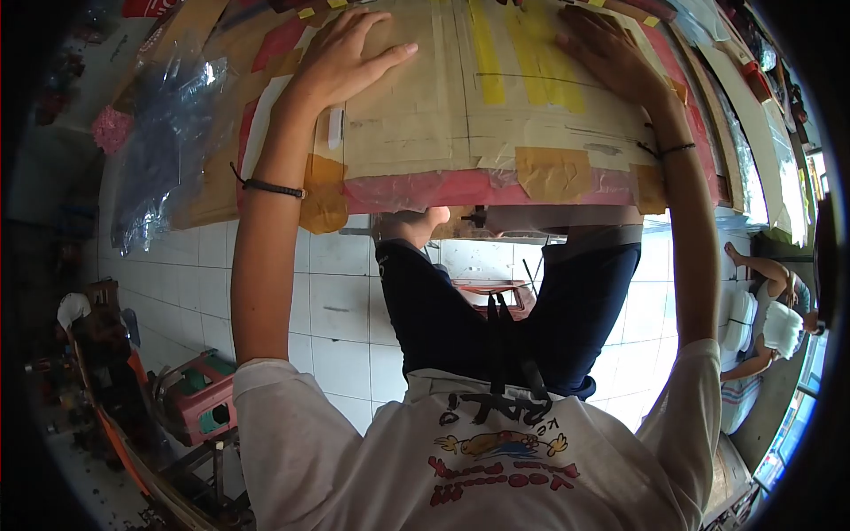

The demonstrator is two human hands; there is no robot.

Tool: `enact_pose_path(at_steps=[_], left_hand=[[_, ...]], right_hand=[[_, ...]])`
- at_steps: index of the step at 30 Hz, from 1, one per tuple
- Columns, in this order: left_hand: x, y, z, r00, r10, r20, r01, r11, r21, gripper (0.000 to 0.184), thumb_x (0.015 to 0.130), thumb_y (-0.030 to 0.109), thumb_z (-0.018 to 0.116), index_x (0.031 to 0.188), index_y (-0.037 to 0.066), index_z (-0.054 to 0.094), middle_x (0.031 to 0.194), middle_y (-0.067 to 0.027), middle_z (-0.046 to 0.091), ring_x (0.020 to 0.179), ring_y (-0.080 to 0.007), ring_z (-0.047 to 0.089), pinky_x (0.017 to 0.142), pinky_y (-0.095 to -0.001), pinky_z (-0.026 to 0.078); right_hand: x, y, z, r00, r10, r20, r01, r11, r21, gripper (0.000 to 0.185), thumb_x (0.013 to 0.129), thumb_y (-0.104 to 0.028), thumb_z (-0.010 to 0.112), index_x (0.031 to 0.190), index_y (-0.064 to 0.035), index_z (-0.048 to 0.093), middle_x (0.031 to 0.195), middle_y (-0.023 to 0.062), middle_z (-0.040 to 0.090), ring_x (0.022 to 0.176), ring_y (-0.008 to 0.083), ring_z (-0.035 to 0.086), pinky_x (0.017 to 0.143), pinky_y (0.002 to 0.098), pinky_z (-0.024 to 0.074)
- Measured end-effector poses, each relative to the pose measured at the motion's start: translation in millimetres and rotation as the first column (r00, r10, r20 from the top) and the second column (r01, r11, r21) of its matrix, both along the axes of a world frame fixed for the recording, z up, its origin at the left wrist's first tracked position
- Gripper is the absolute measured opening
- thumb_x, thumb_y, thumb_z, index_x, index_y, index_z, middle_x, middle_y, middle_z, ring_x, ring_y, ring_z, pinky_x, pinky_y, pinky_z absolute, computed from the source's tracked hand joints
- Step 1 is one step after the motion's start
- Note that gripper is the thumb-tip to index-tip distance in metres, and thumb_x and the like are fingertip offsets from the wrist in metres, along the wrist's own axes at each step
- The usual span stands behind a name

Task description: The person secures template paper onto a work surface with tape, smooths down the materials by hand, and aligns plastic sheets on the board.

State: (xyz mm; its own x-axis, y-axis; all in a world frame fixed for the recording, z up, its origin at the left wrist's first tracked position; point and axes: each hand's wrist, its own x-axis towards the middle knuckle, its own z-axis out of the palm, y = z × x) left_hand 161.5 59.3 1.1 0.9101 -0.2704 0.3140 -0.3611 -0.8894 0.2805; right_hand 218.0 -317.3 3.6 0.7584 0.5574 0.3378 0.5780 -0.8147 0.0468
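Both my arms reach forward over a work table topped with a tan board [407, 115], which has drawn lines and strips of yellow, red and brown tape. My left hand [350, 62] lies on the board's left part, fingers stretched and thumb out to the right, holding nothing. Toward the far right of the board rests my right hand [611, 55], flat with its fingers extended. Yellow tape [531, 57] runs between the two hands. Close to my left wrist, a small white stick-like piece [336, 128] lies on the board.
Crumpled clear plastic [168, 133] hangs over the table's left side. A red machine-like box [195, 398] stands on the tiled floor [336, 310] at the left. At the right, another person [779, 301] sits beside a white bundle [739, 319]. Long boards [744, 115] lie along the right.
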Motion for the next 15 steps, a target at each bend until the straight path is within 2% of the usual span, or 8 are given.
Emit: enact_pose_path(at_steps=[2, 3, 6, 10, 12, 15], left_hand=[[0, 1, 0, 1.000, -0.009, 0.011, 0.009, 1.000, 0.011, 0.069, 0.088, 0.055, 0.060, 0.139, 0.008, 0.048, 0.146, -0.0136, 0.042, 0.138, -0.0292, 0.038, 0.113, -0.0394, 0.031], [-1, 0, 1, 1.000, -0.003, 0.013, 0.002, 1.000, 0.014, 0.070, 0.088, 0.055, 0.060, 0.138, 0.008, 0.049, 0.146, -0.0137, 0.042, 0.138, -0.0292, 0.038, 0.113, -0.0394, 0.031], [-1, 0, 0, 1.000, -0.010, 0.021, 0.009, 1.000, 0.005, 0.070, 0.088, 0.056, 0.059, 0.138, 0.008, 0.049, 0.146, -0.0142, 0.042, 0.139, -0.0296, 0.037, 0.113, -0.0397, 0.031], [1, 0, -3, 0.999, 0.043, 0.034, -0.044, 0.998, 0.036, 0.073, 0.088, 0.057, 0.058, 0.140, 0.007, 0.048, 0.149, -0.0154, 0.039, 0.141, -0.0309, 0.034, 0.115, -0.0403, 0.029], [3, 1, -5, 0.998, 0.043, 0.054, -0.043, 0.999, 0.003, 0.078, 0.085, 0.063, 0.058, 0.138, 0.007, 0.051, 0.148, -0.0159, 0.041, 0.139, -0.0325, 0.037, 0.113, -0.0420, 0.031], [5, 3, -8, 0.996, 0.041, 0.076, -0.041, 0.999, -0.004, 0.081, 0.083, 0.066, 0.058, 0.138, 0.006, 0.052, 0.148, -0.0169, 0.042, 0.138, -0.0337, 0.038, 0.113, -0.0430, 0.033]], right_hand=[[-16, 11, 22, 0.985, -0.015, -0.172, 0.024, 0.998, 0.052, 0.064, 0.097, -0.049, 0.048, 0.136, 0.0024, 0.050, 0.144, 0.0218, 0.045, 0.137, 0.0347, 0.038, 0.116, 0.0407, 0.0265], [-14, 10, 20, 0.986, -0.005, -0.168, 0.015, 0.998, 0.061, 0.062, 0.097, -0.045, 0.049, 0.136, 0.0026, 0.050, 0.143, 0.0225, 0.046, 0.136, 0.0355, 0.039, 0.115, 0.0410, 0.0269], [2, 1, -2, 0.997, 0.001, 0.075, 0.002, 0.999, -0.035, 0.058, 0.100, -0.050, 0.044, 0.138, -0.0072, 0.051, 0.146, 0.0133, 0.045, 0.137, 0.0307, 0.039, 0.115, 0.0411, 0.0263], [4, -2, -5, 0.997, -0.001, 0.072, 0.004, 0.999, -0.035, 0.058, 0.100, -0.049, 0.044, 0.139, -0.0076, 0.051, 0.147, 0.0122, 0.045, 0.137, 0.0305, 0.038, 0.115, 0.0411, 0.0257], [0, -1, -4, 0.997, -0.012, 0.078, 0.014, 1.000, -0.016, 0.058, 0.099, -0.049, 0.044, 0.139, -0.0077, 0.050, 0.147, 0.0121, 0.045, 0.138, 0.0303, 0.037, 0.116, 0.0414, 0.0255], [1, 1, -4, 0.998, -0.060, -0.032, 0.061, 0.998, 0.021, 0.066, 0.096, -0.057, 0.045, 0.143, -0.0103, 0.046, 0.150, 0.0120, 0.042, 0.142, 0.0308, 0.031, 0.118, 0.0440, 0.0212]])
